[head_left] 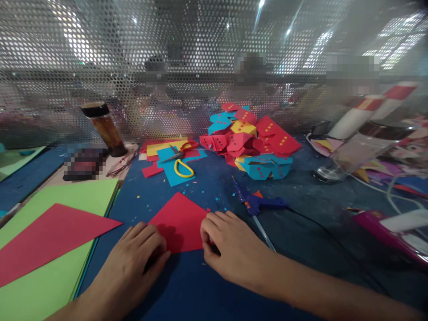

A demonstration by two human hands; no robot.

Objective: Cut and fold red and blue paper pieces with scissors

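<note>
A square sheet of red paper (182, 220) lies on the blue table between my hands, one corner pointing away from me. At its left corner my left hand (135, 254) rests with curled fingers and the thumb against the paper's edge. My right hand (230, 245) pinches the right corner between thumb and bent fingers. The fingertips of both hands are partly hidden. Just beyond my right hand lies a blue glue gun (254, 200) with a clear glue stick in it. Scissors (180, 158) with red and yellow handles rest on blue paper (180, 174) farther back.
Folded paper shapes (254, 138) are piled at the back. At left, another red sheet (56, 240) lies on green paper (76, 196), near a phone (86, 162) and a dark bottle (106, 129). A clear cup (354, 156) and the glue gun's cord (321, 232) are at right.
</note>
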